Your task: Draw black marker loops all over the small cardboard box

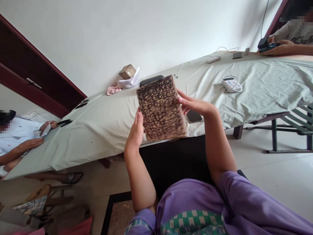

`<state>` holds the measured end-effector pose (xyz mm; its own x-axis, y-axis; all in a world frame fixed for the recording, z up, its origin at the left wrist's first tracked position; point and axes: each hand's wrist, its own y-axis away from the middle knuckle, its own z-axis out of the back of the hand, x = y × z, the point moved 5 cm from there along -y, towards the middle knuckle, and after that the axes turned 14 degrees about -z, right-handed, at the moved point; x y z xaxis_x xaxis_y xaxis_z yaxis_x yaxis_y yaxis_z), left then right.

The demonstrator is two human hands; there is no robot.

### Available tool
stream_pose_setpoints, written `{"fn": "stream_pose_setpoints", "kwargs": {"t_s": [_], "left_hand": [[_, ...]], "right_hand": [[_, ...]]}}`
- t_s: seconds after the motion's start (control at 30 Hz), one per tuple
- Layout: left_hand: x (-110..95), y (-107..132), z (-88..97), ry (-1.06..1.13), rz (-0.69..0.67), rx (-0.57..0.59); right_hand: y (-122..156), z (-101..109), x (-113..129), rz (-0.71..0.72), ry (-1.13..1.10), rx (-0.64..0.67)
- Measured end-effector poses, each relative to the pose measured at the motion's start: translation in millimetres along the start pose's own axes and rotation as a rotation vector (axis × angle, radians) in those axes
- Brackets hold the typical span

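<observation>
Between my two hands is a flat, brown rectangular piece [161, 109] covered in dark looping scribble-like lines; whether it is a box, a book or something wrapped cannot be made out. My left hand [136, 130] presses against its left edge, the fingers mostly hidden behind it. On the opposite edge, my right hand [193, 103] grips the upper side with its fingers. The piece is tilted up towards me, above the near edge of the table. Below my right hand lies a dark phone [194, 116], and a dark flat case [151, 80] shows partly behind the piece.
A pale cloth covers the long table [105, 127]. Near the wall are a small cardboard box [127, 71], a plastic bag [130, 81] and a pink cloth [114, 88]. A white corded device [231, 84] stands right. People sit at both ends; a green chair [293, 125] is at right.
</observation>
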<state>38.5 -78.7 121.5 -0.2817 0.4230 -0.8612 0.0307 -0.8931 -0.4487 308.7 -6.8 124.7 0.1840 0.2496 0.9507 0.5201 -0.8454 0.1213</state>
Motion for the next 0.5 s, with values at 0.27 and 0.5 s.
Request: {"fn": "stream_pose_setpoints", "kwargs": {"t_s": [0.27, 0.5], "left_hand": [[15.0, -15.8, -21.3, 0.329, -0.046, -0.026], [22.4, -13.6, -26.1, 0.456, 0.079, -0.004]], "right_hand": [[52.0, -64.5, 40.5, 0.444, 0.521, -0.056], [33.6, -56.1, 32.9, 0.455, 0.782, -0.007]]}}
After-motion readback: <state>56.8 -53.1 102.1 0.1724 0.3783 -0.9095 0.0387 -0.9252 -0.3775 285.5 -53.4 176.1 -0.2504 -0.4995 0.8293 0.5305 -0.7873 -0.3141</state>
